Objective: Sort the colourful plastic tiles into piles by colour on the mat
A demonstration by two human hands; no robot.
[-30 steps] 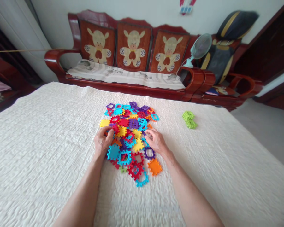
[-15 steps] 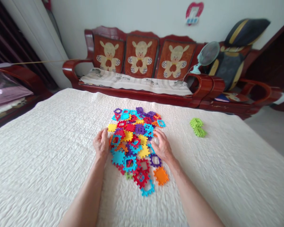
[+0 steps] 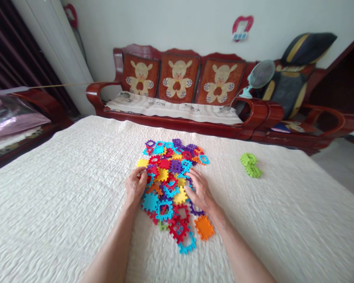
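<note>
A heap of colourful plastic interlocking tiles [image 3: 165,164] with notched edges lies on the white quilted cover, some tiles solid and some with window-like cutouts. At the heap's left edge is my left hand [image 3: 135,184], fingers bent and thumb towards the tiles, with nothing seen in it. My right hand [image 3: 200,192] lies over the right side, its fingers spread and its thumb near a yellow tile [image 3: 180,195]. An orange tile [image 3: 204,227] is close to the right wrist. Nearest me are a red window tile [image 3: 178,229] and a light-blue frame tile [image 3: 188,244].
Green notched pieces [image 3: 250,165] sit apart on the right of the quilted cover [image 3: 76,188]. Beyond its far edge stands a wooden sofa [image 3: 177,124] with bear-pattern cushions. A small fan [image 3: 262,74] is by the sofa's right arm.
Both hands have come slightly closer to the heap; the left now overlaps its edge tiles. The view has tilted up a little, so everything sits lower. The tiles keep much the same arrangement.
</note>
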